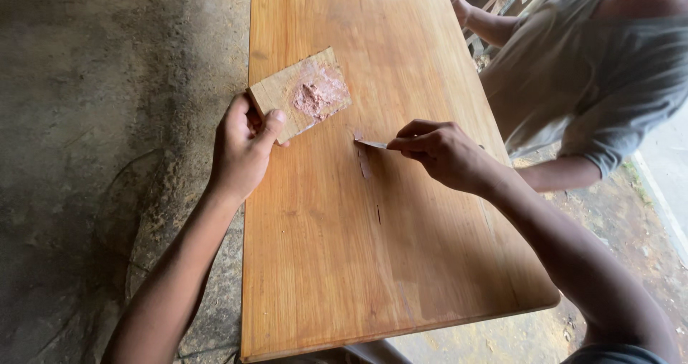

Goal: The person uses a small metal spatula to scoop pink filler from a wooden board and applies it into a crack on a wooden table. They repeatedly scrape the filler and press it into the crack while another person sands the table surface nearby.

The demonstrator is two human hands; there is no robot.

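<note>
My left hand (244,143) grips a small flat wooden scrap (290,88) by its near corner, held above the left side of a long orange-brown wooden tabletop (330,264). A lump of pinkish wood filler (319,95) sits on the scrap. My right hand (441,152) pinches a thin metal blade (371,144), its tip resting on the tabletop at a narrow crack smeared with pinkish filler (363,160). A second short crack (378,215) lies nearer to me.
Another person in a grey long-sleeved shirt (595,70) stands at the right edge of the tabletop, one hand (461,7) on its far edge. Rough concrete floor (107,120) with sawdust lies to the left and below.
</note>
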